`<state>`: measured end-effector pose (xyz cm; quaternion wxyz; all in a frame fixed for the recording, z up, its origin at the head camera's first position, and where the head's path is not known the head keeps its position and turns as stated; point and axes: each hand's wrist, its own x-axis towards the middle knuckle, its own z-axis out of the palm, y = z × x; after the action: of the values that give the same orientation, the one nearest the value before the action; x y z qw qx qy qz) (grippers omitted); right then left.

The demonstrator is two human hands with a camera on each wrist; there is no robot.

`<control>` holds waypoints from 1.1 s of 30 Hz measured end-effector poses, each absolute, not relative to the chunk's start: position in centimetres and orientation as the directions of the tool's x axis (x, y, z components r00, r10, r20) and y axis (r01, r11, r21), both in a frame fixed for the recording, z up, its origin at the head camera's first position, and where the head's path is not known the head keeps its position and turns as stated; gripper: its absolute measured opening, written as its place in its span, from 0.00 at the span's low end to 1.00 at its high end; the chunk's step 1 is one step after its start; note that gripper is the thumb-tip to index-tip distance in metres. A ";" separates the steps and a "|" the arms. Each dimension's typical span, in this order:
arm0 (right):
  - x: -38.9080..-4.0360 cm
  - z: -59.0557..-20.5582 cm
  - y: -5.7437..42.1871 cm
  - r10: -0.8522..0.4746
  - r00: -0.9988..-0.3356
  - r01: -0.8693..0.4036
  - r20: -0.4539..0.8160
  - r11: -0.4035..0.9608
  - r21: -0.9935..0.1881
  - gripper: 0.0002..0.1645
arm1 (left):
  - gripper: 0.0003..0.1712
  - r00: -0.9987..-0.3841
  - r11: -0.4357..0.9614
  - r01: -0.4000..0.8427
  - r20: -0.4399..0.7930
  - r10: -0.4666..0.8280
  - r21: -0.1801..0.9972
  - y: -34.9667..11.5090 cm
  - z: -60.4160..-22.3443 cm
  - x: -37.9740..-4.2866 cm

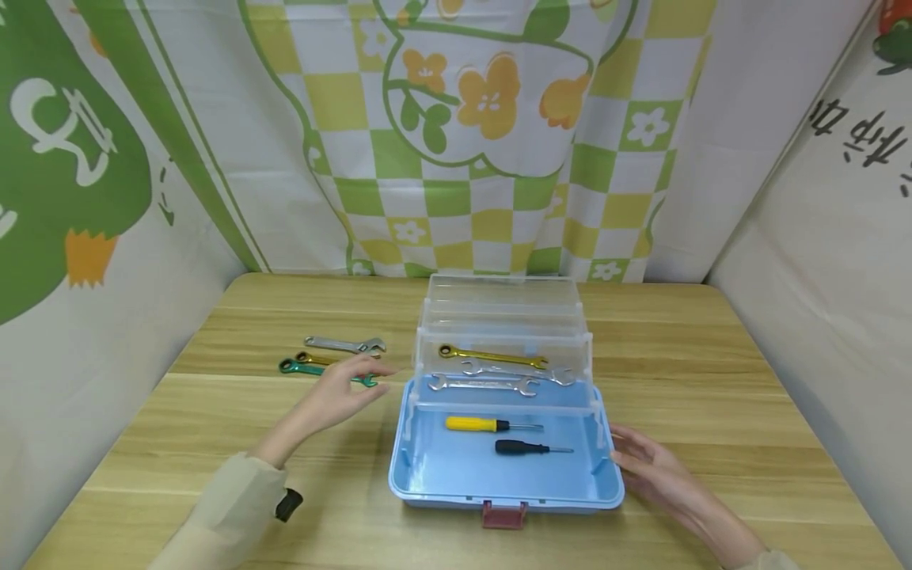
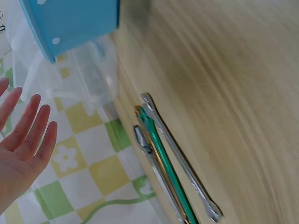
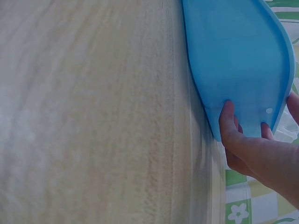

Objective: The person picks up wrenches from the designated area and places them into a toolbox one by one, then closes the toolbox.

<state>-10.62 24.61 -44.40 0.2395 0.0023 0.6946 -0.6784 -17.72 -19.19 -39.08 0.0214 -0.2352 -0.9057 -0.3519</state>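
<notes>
A blue toolbox stands with its clear tiered tray raised. In the tray lie a gold ratchet wrench and two silver open-end wrenches. A yellow-handled screwdriver and a black-handled screwdriver lie in the bottom. My left hand, fingers extended and holding nothing, hovers over the wrenches left of the box. These include a green ratchet wrench, a gold wrench, an adjustable wrench and, in the left wrist view, a silver wrench. My right hand touches the box's right side with its fingertips.
The wooden table is bounded at the back by a checkered curtain and by white cloth at both sides. A reddish latch hangs at the front of the box. A dark strap end sits at my left cuff.
</notes>
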 end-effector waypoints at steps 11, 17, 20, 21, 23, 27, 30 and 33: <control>-10.6 -44.4 24.5 -0.316 -0.889 0.324 -0.332 0.079 -0.943 0.40 | 0.15 -0.911 0.730 0.396 0.140 0.388 0.557 -21.5 -40.9 -17.8; -10.6 -44.4 24.5 -0.313 -0.887 0.331 -0.340 0.084 -0.940 0.41 | 0.14 -0.922 0.767 0.363 0.084 0.379 0.528 -22.7 -41.5 -17.7; -10.6 -44.4 24.6 -0.315 -0.887 0.327 -0.337 0.086 -0.941 0.41 | 0.15 -0.923 0.792 0.360 0.066 0.379 0.493 -23.3 -41.7 -17.7; -10.6 -44.4 24.6 -0.315 -0.887 0.327 -0.337 0.085 -0.941 0.41 | 0.15 -0.923 0.798 0.361 0.063 0.380 0.481 -23.5 -41.8 -17.7; -10.6 -44.4 24.6 -0.312 -0.888 0.328 -0.337 0.085 -0.941 0.41 | 0.14 -0.923 0.809 0.366 0.065 0.380 0.460 -23.8 -41.9 -17.7; -10.6 -44.5 24.6 -0.306 -0.890 0.330 -0.339 0.083 -0.941 0.41 | 0.13 -0.918 0.818 0.381 0.072 0.389 0.432 -24.6 -42.1 -17.8; -10.6 -44.5 24.6 -0.310 -0.889 0.328 -0.337 0.081 -0.941 0.40 | 0.13 -0.919 0.821 0.376 0.058 0.391 0.430 -25.0 -42.3 -17.9; -10.7 -44.5 24.6 -0.319 -0.886 0.329 -0.338 0.082 -0.941 0.40 | 0.13 -0.924 0.829 0.357 0.032 0.381 0.431 -25.3 -42.4 -18.1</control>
<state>-10.67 24.61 -44.51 0.2391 0.0037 0.6957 -0.6773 -18.06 -25.32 -42.41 -0.0276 -0.1930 -0.9558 -0.2199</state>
